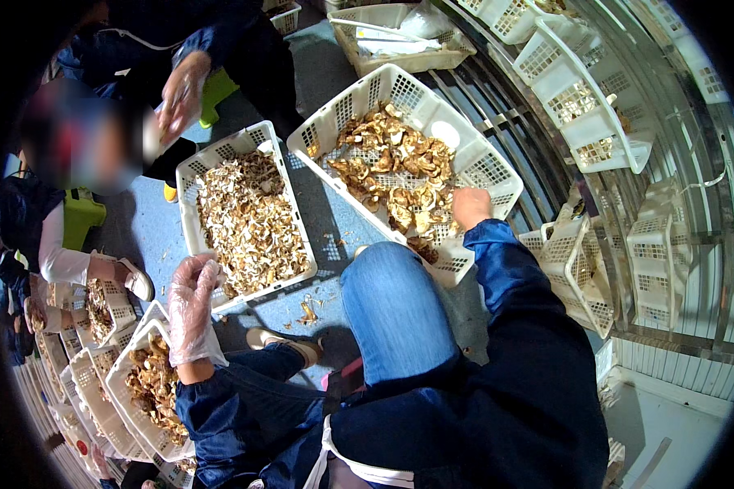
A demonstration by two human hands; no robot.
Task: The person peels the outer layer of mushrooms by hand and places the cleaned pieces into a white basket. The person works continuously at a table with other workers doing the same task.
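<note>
My left hand (pixel 192 305), in a clear plastic glove, is held beside the near left corner of a white plastic basket (pixel 306 235). Its fingers are curled, and whatever may be between them is hidden. Small cut mushroom pieces (pixel 251 226) fill that basket, pale ones nearer and darker ones at the far end. My right hand (pixel 472 208) looks bare and reaches into a second white basket (pixel 348 76), at the edge of brown dried-looking mushrooms (pixel 404 159). Its fingertips are hidden, so a grip cannot be told. A white oval object (pixel 445 133) lies in that basket.
Stacked baskets with mushrooms (pixel 153 391) stand at my left. Metal racks (pixel 514 134) with tilted white baskets (pixel 587 98) line the right. Across from me, a co-worker's gloved hand (pixel 180 98) is raised near a green stool (pixel 217 98). Scraps (pixel 307 313) lie on the blue floor.
</note>
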